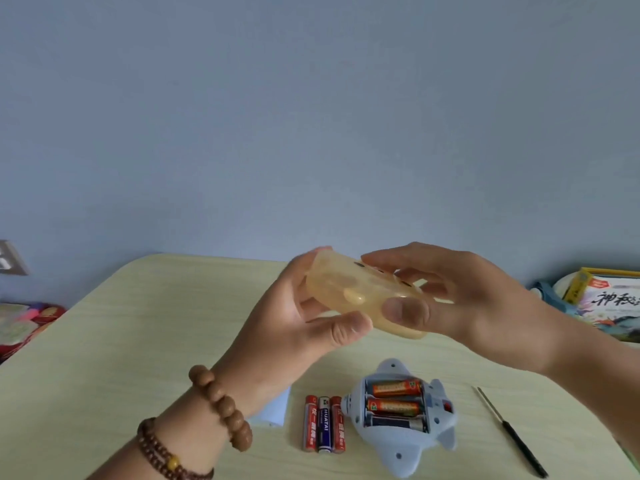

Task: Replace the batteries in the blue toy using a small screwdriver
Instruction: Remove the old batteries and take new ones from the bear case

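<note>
The blue toy point(405, 455) lies belly up on the table, its battery bay open with three batteries inside. Three loose batteries point(324, 424) stand side by side just left of it. A pale blue flat piece point(275, 410), perhaps the bay cover, pokes out from behind my left wrist. The small black screwdriver point(512, 433) lies to the right of the toy. Above the table, my left hand point(294, 327) and my right hand point(460, 296) both grip a translucent yellow plastic case point(349, 292), one at each end.
The pale wooden table point(138, 341) has a rounded far-left corner against a blue-grey wall. A colourful book and box point(606, 303) sit at the right edge. Red and patterned items point(24, 320) lie beyond the left edge.
</note>
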Motion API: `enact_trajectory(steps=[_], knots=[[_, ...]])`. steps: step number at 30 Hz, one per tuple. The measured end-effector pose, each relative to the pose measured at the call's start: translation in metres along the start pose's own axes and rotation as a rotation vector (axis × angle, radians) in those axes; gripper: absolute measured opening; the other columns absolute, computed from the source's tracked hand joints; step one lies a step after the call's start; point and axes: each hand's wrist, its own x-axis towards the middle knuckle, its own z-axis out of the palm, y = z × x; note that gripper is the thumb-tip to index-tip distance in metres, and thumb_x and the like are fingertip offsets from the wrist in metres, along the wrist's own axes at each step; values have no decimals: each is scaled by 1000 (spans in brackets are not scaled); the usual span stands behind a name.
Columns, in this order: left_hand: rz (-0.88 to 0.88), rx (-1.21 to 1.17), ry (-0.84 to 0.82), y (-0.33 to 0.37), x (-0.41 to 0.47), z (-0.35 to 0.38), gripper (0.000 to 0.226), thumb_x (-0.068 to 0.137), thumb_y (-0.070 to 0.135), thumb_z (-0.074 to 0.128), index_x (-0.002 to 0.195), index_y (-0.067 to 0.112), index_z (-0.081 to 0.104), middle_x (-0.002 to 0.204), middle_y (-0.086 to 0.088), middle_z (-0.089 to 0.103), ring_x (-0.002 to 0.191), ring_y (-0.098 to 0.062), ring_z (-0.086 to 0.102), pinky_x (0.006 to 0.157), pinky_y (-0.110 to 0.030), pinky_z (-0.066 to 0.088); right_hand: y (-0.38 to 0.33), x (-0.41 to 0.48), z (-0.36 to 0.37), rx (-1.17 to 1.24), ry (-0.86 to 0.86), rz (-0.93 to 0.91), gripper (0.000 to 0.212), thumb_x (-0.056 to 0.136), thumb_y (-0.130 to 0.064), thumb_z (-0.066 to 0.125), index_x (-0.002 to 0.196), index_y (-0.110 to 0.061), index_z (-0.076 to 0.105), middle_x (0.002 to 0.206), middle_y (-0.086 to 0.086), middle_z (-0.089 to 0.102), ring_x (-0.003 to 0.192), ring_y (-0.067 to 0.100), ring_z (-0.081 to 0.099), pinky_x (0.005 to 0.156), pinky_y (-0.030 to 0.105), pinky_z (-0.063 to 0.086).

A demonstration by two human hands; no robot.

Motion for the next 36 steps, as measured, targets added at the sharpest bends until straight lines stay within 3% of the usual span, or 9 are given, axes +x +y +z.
enact_trajectory(steps=[6, 11, 15, 19, 22, 25, 29, 31, 36], knots=[[61, -76, -151, 13, -2, 4, 63, 69, 29, 83, 123, 7, 60, 120, -18, 72, 114, -39, 68, 102, -56, 48, -10, -3, -8, -138, -29, -103, 56, 72, -60, 77, 124, -45, 65, 114, -17, 70, 107, 8, 67, 88, 36, 58], [134, -112, -126, 18, -3, 15, 32, 73, -3, 70, 105, 0, 68, 118, -10, 75, 112, -27, 71, 90, -33, 56, -7, 2, -9, -95, 4, -143, 51, 76, -52, 77, 124, -38, 70, 110, -10, 73, 102, 16, 69, 87, 42, 57], [114, -144, -87, 14, -1, 16, 42, 75, 12, 74, 113, -4, 63, 117, -19, 73, 116, -33, 68, 98, -47, 54, -7, 9, -11, 24, 20, -118, 38, 78, -36, 82, 115, -30, 77, 104, -8, 76, 98, 12, 73, 86, 37, 58], [47, -138, -91, 4, -3, 11, 76, 61, 33, 92, 126, 12, 59, 122, -14, 71, 120, -35, 65, 105, -60, 45, -6, 15, -20, 209, 11, -97, 28, 85, -34, 67, 83, -10, 79, 76, 0, 74, 76, 15, 68, 73, 28, 53], [9, -170, -107, 0, -2, 8, 80, 63, 21, 92, 133, 17, 53, 128, -12, 69, 124, -34, 63, 109, -59, 41, -1, 22, -28, 275, -8, 4, 29, 91, -36, 62, 98, -13, 80, 93, 6, 80, 84, 23, 77, 76, 33, 62], [-19, -158, -37, -3, 4, 10, 89, 61, 17, 94, 134, 28, 46, 128, -5, 69, 122, -27, 65, 107, -57, 44, 8, 37, -22, 277, 205, 124, 34, 101, -39, 53, 103, -12, 75, 96, 9, 80, 75, 32, 79, 75, 46, 63], [-16, 179, 66, -5, 16, 15, 82, 60, 44, 91, 122, 44, 37, 121, 8, 68, 111, -7, 68, 102, -48, 52, 23, 61, -9, 233, 405, 195, 38, 99, -48, 53, 95, -14, 70, 73, 8, 73, 60, 28, 75, 58, 33, 59], [-25, 453, 26, -5, 18, 15, 60, 66, 58, 83, 114, 49, 48, 124, 17, 62, 103, -3, 67, 98, -38, 53, 37, 71, -4, 166, 400, 260, 41, 99, -52, 51, 90, -16, 70, 70, 3, 71, 57, 20, 70, 57, 31, 56], [-57, 693, 24, -21, 27, 7, 31, 69, 64, 74, 78, 35, 68, 118, 20, 51, 122, -3, 50, 107, -40, 45, 76, 84, 13, 108, 369, 374, 24, 101, -37, 52, 98, -19, 68, 80, 5, 68, 54, 19, 65, 52, 28, 50]])
